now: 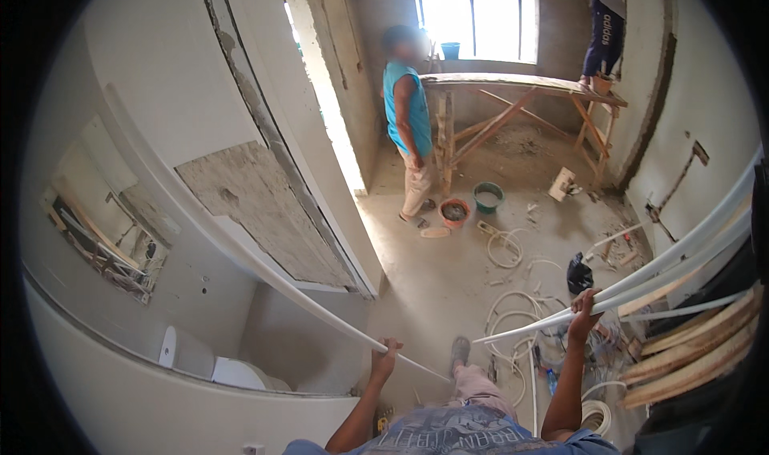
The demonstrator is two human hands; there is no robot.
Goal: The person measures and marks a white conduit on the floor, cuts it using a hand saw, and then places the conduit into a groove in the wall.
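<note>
My left hand is closed around a long white pipe, which slants from the upper left down past my fist and ends near my foot. On the other side, my right hand grips a bundle of white pipes. Those run from the right edge down to the left, with their thin ends in front of my leg. Below the right hand, coils of pale hose or conduit lie on the floor, and a black plastic bag sits just beyond it.
Curved wooden boards are stacked at the right. Ahead, a person in a blue top stands beside a wooden trestle platform; another person stands up on it. Two buckets are near its legs. A toilet is at lower left.
</note>
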